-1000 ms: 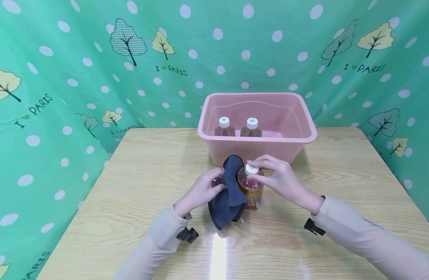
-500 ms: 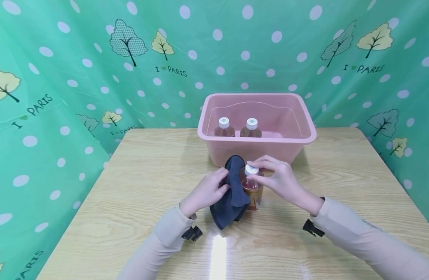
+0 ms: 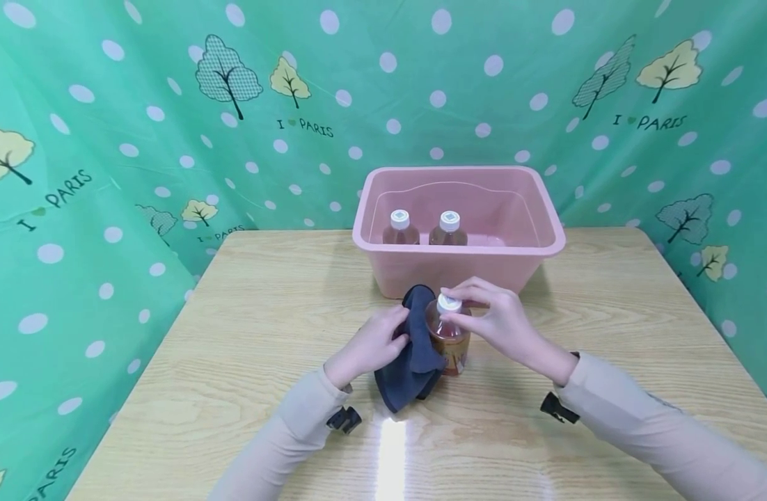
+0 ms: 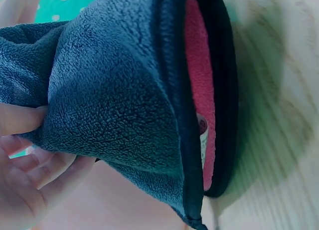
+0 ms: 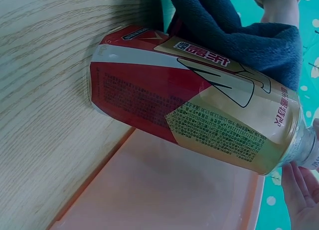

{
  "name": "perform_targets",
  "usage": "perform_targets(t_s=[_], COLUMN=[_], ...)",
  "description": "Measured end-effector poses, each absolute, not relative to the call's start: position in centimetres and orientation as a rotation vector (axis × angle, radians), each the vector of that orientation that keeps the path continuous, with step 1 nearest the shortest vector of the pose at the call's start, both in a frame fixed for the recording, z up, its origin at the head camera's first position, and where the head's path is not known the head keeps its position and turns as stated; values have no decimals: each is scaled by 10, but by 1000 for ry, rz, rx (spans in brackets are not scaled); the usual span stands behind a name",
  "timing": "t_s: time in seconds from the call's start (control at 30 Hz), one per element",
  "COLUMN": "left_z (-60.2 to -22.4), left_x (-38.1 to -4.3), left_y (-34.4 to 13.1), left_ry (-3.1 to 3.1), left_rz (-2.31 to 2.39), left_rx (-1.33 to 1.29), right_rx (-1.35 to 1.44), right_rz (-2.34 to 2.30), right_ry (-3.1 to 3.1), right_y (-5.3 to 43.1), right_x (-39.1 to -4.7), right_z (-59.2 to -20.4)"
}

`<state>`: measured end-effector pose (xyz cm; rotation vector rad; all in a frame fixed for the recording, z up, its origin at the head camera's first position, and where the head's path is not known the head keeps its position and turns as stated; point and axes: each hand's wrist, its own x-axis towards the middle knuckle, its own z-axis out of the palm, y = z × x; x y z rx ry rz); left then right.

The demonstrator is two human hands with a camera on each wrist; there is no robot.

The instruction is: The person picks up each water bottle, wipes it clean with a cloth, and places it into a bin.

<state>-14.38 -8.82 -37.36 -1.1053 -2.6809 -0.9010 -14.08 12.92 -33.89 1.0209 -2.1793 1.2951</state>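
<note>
A bottle (image 3: 454,348) with a white cap stands upright on the table, its red and tan label (image 5: 184,100) facing the right wrist camera. My right hand (image 3: 497,317) pinches the cap (image 3: 449,303) between thumb and fingers. My left hand (image 3: 374,341) grips a dark blue-grey cloth (image 3: 415,362) with black edging, pinched between thumb and fingers. The cloth lies against the bottle's left side. In the left wrist view the cloth (image 4: 119,85) hangs in a fold, showing a pink inner face (image 4: 202,90) and a small white tag.
A pink bin (image 3: 459,271) stands behind the bottle at the back of the table. Inside it are two more white-capped bottles, one at the left (image 3: 400,228) and one near the middle (image 3: 449,228). A green polka-dot curtain (image 3: 333,83) hangs behind the wooden table (image 3: 271,313).
My left hand has shifted slightly to the right with the cloth, and the cloth's top has dropped a little. My right hand stays on the bottle cap.
</note>
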Motion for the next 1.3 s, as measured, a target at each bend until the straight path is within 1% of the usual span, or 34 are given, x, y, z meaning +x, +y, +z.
perform_targets(t_s=[0.9,1.3], left_z=[-408,-416], left_x=[-153,-153], left_y=[-86,-87], left_ry=[-2838,-2894], left_rz=[-797,-809], left_rx=[-1154,-1117], right_rx=[984,971], right_rz=[1347,1357], right_ry=[-2200,-2214], right_y=[129,129], right_x=[-139,-139], right_z=[-340,-341])
